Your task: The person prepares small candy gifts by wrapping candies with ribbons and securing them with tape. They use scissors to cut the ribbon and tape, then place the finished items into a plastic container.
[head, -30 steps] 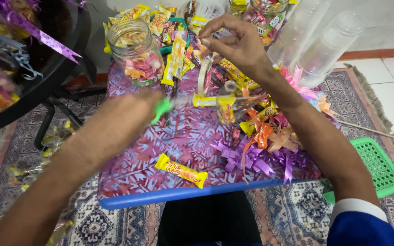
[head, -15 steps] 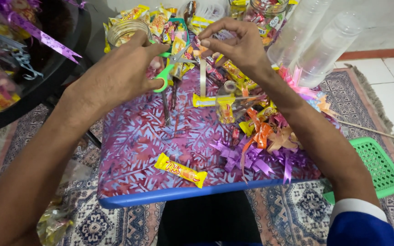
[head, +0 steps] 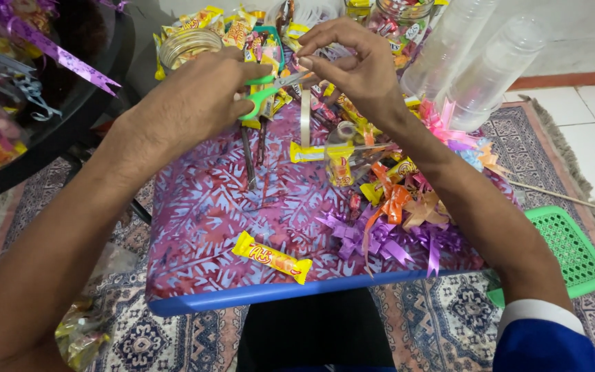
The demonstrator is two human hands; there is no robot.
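My left hand (head: pixel 191 103) grips green-handled scissors (head: pixel 264 91), blades pointing right toward my right hand. My right hand (head: pixel 352 65) pinches the top of a strip of clear tape (head: pixel 305 118) that hangs down over the small table. The scissor blades meet the tape just below my right fingertips. Both hands are raised above the far half of the table, which is covered with a purple patterned cloth (head: pixel 208 227).
A yellow wrapped snack bar (head: pixel 272 257) lies near the table's blue front edge. Ribbon bows (head: pixel 394 220) pile at the right. Candy jars (head: pixel 186 45) and stacked clear plastic cups (head: pixel 476 55) stand behind. A green basket (head: pixel 569 248) sits on the rug at right.
My left hand rose from the table's middle with the scissors and moved up-right to the tape held by my right hand, which stayed nearly still.
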